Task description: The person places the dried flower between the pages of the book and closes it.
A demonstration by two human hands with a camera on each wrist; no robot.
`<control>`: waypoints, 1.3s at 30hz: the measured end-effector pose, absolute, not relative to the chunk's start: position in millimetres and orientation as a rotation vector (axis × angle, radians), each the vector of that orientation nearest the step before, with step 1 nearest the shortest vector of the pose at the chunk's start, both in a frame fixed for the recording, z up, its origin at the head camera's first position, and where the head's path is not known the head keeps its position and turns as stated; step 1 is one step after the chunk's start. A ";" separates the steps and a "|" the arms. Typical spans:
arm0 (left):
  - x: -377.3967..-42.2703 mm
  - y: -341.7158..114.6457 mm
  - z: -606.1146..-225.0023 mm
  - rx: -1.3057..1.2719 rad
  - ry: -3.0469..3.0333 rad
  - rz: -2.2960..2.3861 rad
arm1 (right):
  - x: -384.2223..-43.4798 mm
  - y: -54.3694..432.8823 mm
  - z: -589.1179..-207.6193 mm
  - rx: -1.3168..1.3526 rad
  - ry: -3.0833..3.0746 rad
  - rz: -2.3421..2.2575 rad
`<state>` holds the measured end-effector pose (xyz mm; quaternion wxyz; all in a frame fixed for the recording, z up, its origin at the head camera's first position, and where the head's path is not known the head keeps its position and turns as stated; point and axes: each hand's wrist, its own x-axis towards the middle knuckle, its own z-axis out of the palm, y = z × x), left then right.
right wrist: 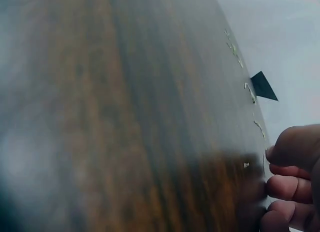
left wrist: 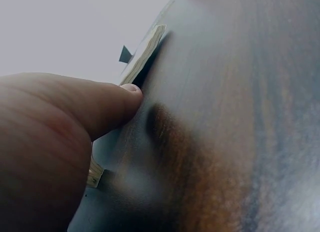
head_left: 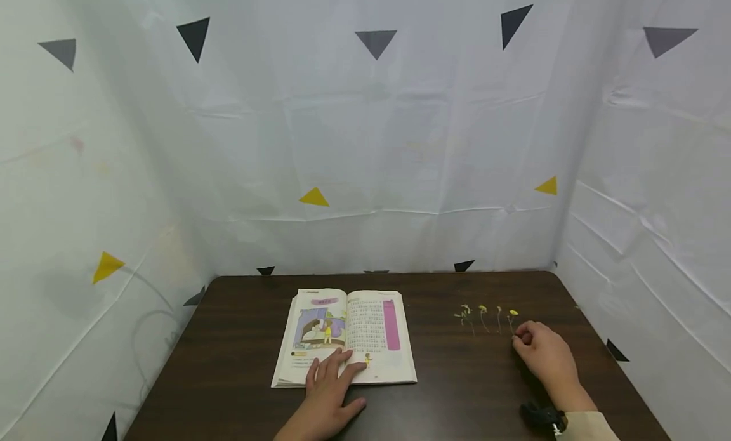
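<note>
An open book [head_left: 374, 327] with printed text and a coloured picture lies on the dark table. My left hand [head_left: 328, 396] rests with spread fingers on the book's lower edge, near the fold; its thumb [left wrist: 115, 104] reaches out over the table beside the book. To the right, several small dried flowers lie in a row. Beside the rightmost one, a yellow flower [head_left: 513, 313] on a thin stem, is my right hand [head_left: 545, 355]. Thumb and curled forefinger pinch at the lower end of that stem. The other fingers curl under the palm in the right wrist view.
Left of the yellow flower lie a thin stem [head_left: 499, 319], another small yellowish flower [head_left: 483, 318] and a branching sprig [head_left: 466, 315]. White sheeting [head_left: 377, 143] with black, grey and yellow triangles encloses the table [head_left: 228, 358] at the back and sides.
</note>
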<state>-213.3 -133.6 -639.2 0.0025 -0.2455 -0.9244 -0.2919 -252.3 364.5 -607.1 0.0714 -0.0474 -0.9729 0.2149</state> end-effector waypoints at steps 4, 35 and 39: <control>-213.9 -133.0 -639.2 -0.769 -2.906 -0.921 | -255.3 363.3 -600.2 -0.175 -2.946 0.654; -213.6 -134.3 -640.0 -0.746 -2.911 -0.870 | -274.6 395.2 -617.2 -0.424 -2.839 1.426; -213.8 -134.1 -639.9 -0.768 -2.907 -0.864 | -271.9 403.2 -615.7 -0.436 -2.821 1.547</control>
